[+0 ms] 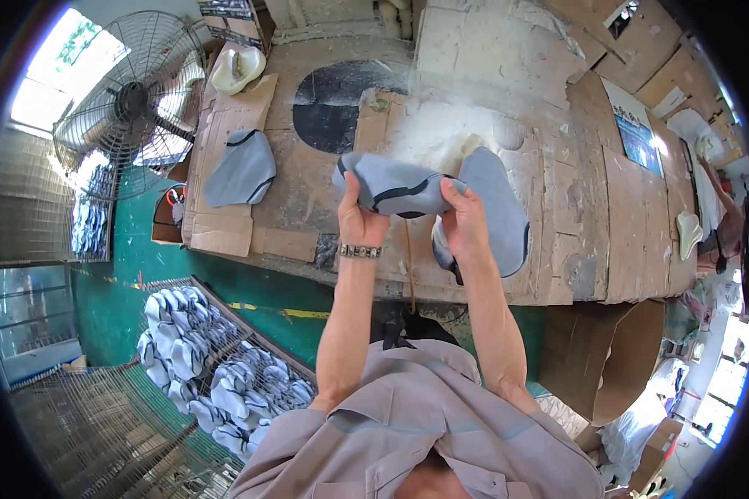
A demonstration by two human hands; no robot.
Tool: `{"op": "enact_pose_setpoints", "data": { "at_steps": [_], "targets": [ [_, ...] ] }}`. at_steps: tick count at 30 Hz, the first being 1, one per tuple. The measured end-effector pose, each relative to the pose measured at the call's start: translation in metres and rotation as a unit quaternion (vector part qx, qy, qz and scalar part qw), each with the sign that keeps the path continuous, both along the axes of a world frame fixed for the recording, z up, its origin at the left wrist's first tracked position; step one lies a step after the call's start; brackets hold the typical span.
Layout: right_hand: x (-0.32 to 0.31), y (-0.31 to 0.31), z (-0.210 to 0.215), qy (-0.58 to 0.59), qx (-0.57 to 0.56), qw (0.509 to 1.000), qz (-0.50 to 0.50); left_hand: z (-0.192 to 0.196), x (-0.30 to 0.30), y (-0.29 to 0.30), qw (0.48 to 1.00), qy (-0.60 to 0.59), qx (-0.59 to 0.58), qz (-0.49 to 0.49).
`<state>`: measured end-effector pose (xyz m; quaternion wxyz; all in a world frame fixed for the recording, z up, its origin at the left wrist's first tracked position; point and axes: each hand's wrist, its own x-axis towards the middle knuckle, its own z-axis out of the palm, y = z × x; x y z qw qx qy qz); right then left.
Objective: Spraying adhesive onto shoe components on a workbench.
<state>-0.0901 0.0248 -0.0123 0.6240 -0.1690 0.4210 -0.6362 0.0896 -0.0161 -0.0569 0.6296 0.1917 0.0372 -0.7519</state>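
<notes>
A grey shoe upper (399, 190) is held up at the frame's centre, above the bench (574, 191), seemingly raised off the cardboard for working. The left hand (359, 218) and right hand (464, 218) each have their fingers clamped on it, pulling it between them. Another upper (498, 204) lies beneath to the right, a third (241, 169) at upper left near the fan (133, 104). A rack (216, 366) of uppers sits lower left.
</notes>
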Motion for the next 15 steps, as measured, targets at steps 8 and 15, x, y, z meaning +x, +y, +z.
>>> {"op": "enact_pose_setpoints", "data": {
  "at_steps": [8,15],
  "targets": [
    [-0.086,0.011,0.052,-0.084,-0.088,0.989,-0.087,0.033,-0.032,0.007,0.990,0.017,-0.109,-0.086],
    [-0.163,0.132,0.012,0.117,0.106,0.987,0.001,-0.031,-0.056,0.140,0.952,0.017,-0.037,-0.302]
  ]
}}
